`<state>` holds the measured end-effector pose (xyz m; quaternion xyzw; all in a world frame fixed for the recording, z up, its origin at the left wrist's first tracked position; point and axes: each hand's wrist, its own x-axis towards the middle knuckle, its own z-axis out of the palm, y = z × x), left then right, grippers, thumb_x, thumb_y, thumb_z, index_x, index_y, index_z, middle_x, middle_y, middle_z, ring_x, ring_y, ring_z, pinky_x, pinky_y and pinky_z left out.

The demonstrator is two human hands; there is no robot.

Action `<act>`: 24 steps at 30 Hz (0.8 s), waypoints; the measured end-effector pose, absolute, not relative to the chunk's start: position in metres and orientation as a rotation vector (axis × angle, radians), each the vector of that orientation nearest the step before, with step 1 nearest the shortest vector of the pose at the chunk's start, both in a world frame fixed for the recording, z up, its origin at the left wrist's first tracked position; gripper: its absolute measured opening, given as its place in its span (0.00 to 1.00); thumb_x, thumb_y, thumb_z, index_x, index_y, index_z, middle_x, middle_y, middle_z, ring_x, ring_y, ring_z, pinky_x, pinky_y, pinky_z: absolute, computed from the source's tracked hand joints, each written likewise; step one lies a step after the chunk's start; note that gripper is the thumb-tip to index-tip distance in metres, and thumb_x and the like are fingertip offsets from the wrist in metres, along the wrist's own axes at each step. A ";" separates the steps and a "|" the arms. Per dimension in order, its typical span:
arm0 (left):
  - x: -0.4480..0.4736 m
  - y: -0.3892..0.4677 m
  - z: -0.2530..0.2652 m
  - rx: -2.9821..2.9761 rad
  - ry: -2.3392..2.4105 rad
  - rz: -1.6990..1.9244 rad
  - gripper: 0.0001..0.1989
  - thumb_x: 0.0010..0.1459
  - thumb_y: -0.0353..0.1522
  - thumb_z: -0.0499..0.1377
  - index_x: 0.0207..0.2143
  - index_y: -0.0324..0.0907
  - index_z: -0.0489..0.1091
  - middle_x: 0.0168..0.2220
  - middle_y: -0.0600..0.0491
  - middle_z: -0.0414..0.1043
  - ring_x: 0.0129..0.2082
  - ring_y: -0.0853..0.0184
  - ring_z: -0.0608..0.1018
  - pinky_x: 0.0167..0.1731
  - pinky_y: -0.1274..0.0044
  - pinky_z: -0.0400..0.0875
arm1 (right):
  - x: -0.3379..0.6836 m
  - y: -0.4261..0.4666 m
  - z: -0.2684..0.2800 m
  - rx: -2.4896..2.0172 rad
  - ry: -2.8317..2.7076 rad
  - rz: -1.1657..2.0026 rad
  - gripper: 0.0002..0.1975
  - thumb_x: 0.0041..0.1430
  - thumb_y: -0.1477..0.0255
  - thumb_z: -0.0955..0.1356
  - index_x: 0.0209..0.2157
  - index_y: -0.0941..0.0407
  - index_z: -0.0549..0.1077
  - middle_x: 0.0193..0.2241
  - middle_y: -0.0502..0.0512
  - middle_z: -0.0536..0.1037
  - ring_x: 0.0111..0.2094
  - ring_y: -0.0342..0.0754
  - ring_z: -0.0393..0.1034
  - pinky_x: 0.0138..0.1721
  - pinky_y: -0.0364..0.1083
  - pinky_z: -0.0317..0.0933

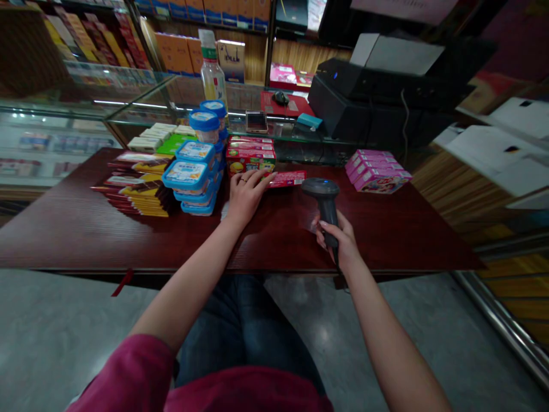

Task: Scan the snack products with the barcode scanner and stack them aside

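Observation:
My right hand (338, 234) is wrapped round the handle of a dark grey barcode scanner (326, 203), held upright over the front of the table with its head towards the back. My left hand (247, 194) is palm down, fingers stretched, in front of a stack of small red boxes (253, 151). Its fingertips reach the left end of a flat red box (289, 179) beside the stack; whether the thumb grips anything is hidden. Left of this hand stand stacked blue-lidded tubs (189, 174) and a pile of red and yellow packets (139, 186).
On the dark red table (274, 246), pink boxes (377, 170) sit at the right. A clear bottle (213, 74) rises behind the tubs near white boxes (156, 137). Beyond are a glass counter, a phone (256, 121) and a black machine (364, 103). The scanner's cord hangs over the front edge.

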<state>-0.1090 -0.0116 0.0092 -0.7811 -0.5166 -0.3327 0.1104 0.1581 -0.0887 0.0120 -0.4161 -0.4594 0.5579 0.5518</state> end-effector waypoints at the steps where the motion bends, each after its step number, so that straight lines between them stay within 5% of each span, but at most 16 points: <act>1: -0.109 -0.012 0.010 -2.293 -1.521 -0.974 0.22 0.75 0.34 0.51 0.67 0.56 0.68 0.66 0.50 0.72 0.63 0.58 0.73 0.61 0.60 0.63 | 0.158 -0.089 0.012 -0.984 -1.083 1.319 0.13 0.52 0.66 0.76 0.39 0.51 0.75 0.32 0.48 0.79 0.18 0.38 0.62 0.14 0.40 0.52; 24: -0.111 -0.013 0.009 -2.336 -1.337 -1.100 0.17 0.73 0.36 0.55 0.60 0.53 0.76 0.63 0.49 0.75 0.61 0.58 0.76 0.62 0.61 0.69 | 0.165 -0.089 0.006 -0.799 -0.978 1.369 0.16 0.53 0.65 0.76 0.41 0.52 0.73 0.30 0.47 0.78 0.18 0.38 0.61 0.12 0.37 0.51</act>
